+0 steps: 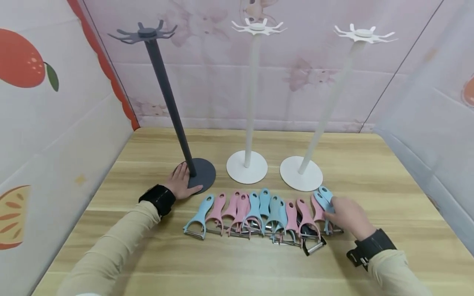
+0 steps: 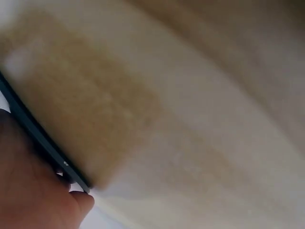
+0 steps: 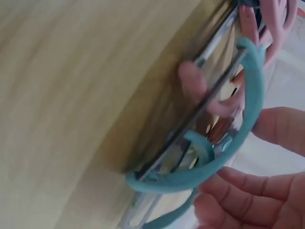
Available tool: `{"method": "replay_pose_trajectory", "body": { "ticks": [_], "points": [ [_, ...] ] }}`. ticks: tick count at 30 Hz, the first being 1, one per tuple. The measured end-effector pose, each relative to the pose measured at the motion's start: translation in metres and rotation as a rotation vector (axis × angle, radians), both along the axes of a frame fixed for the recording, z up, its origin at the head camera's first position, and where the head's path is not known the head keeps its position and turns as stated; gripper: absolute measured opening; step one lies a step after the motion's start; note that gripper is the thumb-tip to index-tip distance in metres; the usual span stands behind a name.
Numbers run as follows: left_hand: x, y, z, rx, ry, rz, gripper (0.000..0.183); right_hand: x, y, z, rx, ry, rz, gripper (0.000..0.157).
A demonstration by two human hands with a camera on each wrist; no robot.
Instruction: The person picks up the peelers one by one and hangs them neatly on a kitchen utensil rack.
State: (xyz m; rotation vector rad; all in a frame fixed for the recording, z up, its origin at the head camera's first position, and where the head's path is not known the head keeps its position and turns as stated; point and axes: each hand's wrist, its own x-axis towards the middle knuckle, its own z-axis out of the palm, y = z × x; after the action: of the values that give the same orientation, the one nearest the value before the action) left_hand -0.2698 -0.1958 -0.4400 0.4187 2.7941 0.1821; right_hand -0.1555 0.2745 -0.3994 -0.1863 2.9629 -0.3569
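My left hand [image 1: 180,183] rests on the round base [image 1: 205,174] of a dark grey stand, fingers stretched out over its left side and the thumb at its front. In the left wrist view, the thumb touches the rim of that base [image 2: 45,143]. At the right end of a row of peelers, my right hand [image 1: 349,216] pinches a light blue peeler [image 3: 255,90] between thumb and fingers. Another blue peeler [image 3: 202,148] and a pink peeler [image 3: 193,81] lie close under it. Their handles partly overlap, and my fingers hide part of the held one.
Several pink and blue peelers, such as this blue one [image 1: 201,211], lie side by side across the table [image 1: 222,271]. A black peeler [image 1: 309,234] lies partly beneath them. Behind stand two white hook stands, one central [image 1: 252,102] and one at right [image 1: 327,102].
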Motion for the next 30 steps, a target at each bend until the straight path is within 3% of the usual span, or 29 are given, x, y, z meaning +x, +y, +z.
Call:
{"method": "replay_pose_trajectory", "body": {
  "ticks": [6, 10, 19, 26, 30],
  "points": [
    [-0.003, -0.005, -0.018, -0.022, 0.043, 0.003, 0.094, 0.003, -0.003, 0.0, -0.098, -0.021, -0.064, 0.039],
    [-0.004, -0.004, -0.021, -0.028, 0.035, 0.01, 0.093, 0.004, -0.007, 0.006, -0.196, 0.074, -0.053, 0.042],
    [-0.002, 0.001, -0.01, -0.025, 0.046, 0.032, 0.093, -0.015, -0.07, 0.053, -0.451, 0.471, 0.12, 0.032],
    [-0.005, 0.001, -0.017, -0.054, 0.056, 0.032, 0.09, -0.041, -0.14, 0.093, -0.69, 0.871, 0.358, 0.037],
    [-0.005, -0.001, -0.017, -0.052, 0.054, 0.045, 0.089, -0.053, -0.184, 0.122, -0.746, 1.075, 0.463, 0.036]
  ]
}}
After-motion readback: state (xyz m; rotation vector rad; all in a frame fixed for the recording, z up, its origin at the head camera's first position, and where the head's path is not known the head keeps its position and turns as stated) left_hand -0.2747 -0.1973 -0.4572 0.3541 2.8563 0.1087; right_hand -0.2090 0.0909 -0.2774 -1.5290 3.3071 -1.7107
